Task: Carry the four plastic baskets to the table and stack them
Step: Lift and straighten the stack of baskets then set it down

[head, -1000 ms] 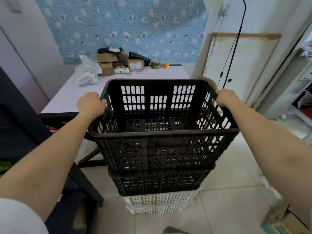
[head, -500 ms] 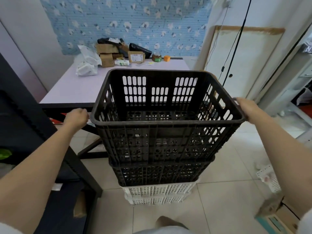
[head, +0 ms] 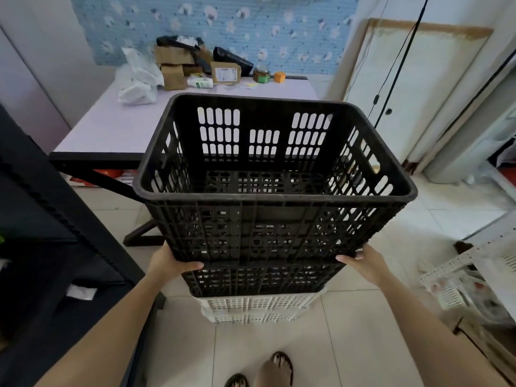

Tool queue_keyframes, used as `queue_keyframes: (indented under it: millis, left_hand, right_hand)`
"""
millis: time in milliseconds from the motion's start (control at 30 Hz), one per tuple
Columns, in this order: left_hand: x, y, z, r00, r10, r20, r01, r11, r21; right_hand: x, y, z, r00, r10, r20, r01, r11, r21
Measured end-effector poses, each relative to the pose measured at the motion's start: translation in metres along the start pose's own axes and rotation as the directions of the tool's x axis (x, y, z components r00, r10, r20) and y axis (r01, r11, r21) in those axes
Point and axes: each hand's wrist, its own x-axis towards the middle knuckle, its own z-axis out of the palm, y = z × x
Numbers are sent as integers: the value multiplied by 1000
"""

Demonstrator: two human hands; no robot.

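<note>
A stack of plastic baskets stands on the tiled floor in front of me. The top black basket [head: 275, 219] is large and empty. Under it sits a second black basket [head: 259, 279], then white baskets [head: 257, 310] at the bottom. My left hand [head: 170, 263] grips the lower left corner of the top black basket. My right hand [head: 363, 261] holds its lower right corner. The lilac table [head: 111, 127] lies just beyond the stack.
Cardboard boxes [head: 173, 65], white plastic bags [head: 136, 79], a jar [head: 261, 74] and an orange block [head: 279, 77] crowd the table's far edge. A dark shelf frame [head: 55, 219] stands at left. White crates with clutter [head: 469, 289] sit at right. My feet [head: 268, 370] show below.
Both hands have dropped from the top basket's rim, down its sides, to its bottom corners. The view has tilted down, so my feet now show.
</note>
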Motion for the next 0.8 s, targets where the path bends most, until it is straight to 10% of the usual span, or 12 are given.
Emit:
queue_keyframes:
  millis: [800]
  left_hand:
    - [-24, -32, 29, 1000, -31, -2, 30, 980, -194]
  right_hand:
    - [5, 31, 24, 980, -173, -93, 182, 979, 91]
